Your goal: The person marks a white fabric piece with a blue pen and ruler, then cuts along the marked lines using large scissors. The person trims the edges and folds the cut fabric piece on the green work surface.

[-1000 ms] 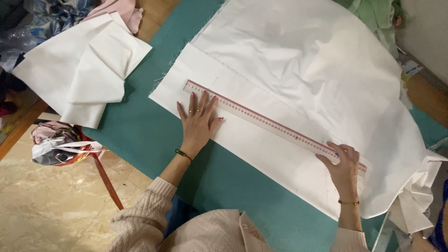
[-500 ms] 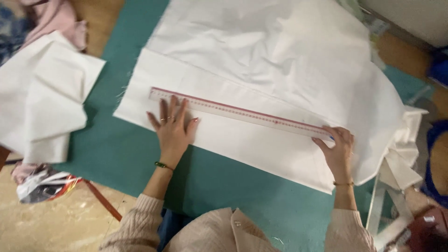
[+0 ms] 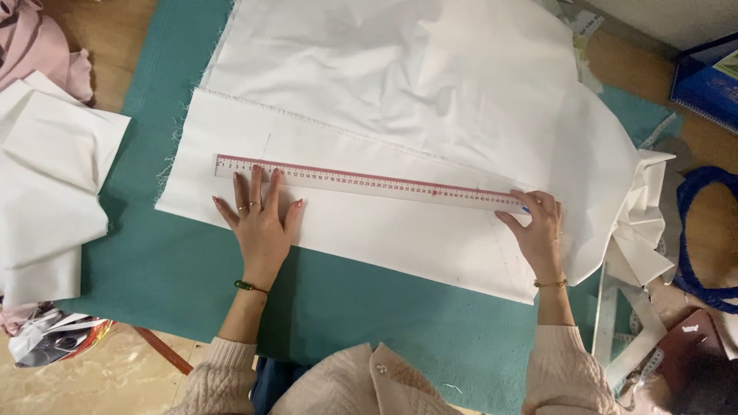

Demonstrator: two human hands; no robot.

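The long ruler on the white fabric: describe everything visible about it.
The long pink-edged clear plastic ruler lies flat on the folded white fabric panel, running from upper left down slightly to the right. Small markings run along its pink upper edge; they are not copied here. The left hand presses fingertips onto its left part, and the right hand holds down its right end, where something small and blue shows. The fabric rests on a teal mat.

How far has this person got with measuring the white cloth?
Done: the white fabric lies spread flat on the green mat, and faint marks show on it. In hand: the left hand and right hand press the long ruler onto it. Left: no line along the ruler shows yet, and nothing looks cut.
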